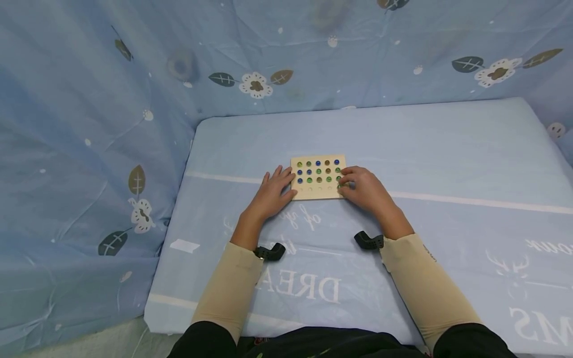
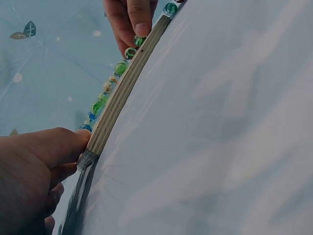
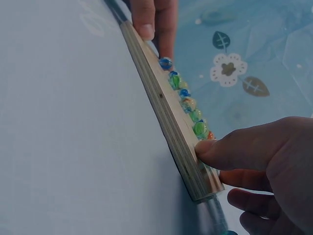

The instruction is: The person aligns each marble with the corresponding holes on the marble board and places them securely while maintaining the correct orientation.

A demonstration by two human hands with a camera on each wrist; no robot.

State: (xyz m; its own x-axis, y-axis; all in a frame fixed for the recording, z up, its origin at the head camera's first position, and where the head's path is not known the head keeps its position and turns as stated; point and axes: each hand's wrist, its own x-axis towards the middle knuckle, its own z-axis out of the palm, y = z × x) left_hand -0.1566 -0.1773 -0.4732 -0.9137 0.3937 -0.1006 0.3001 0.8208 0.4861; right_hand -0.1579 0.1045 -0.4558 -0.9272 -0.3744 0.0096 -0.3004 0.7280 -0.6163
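A pale wooden board (image 1: 316, 195) lies on the table with several blue, green and amber glass marbles (image 1: 318, 163) set in rows of round hollows. Bare hollows show along its near row. My left hand (image 1: 273, 193) rests at the board's left end, fingers extended, fingertips on the edge and thumb at the near corner. At the near right corner my right hand (image 1: 366, 189) pinches a green marble (image 2: 140, 41) low over the board, thumb and fingertips around it. Another green marble (image 2: 170, 9) shows by the right end, close under that hand.
The table (image 1: 429, 154) wears a light blue cloth with pale printed lettering and stripes. Blue patterned fabric (image 1: 147, 89) hangs behind it and on the left. A light patch (image 1: 184, 245) lies near the left edge. Black wrist mounts (image 1: 271, 251) sit below both hands.
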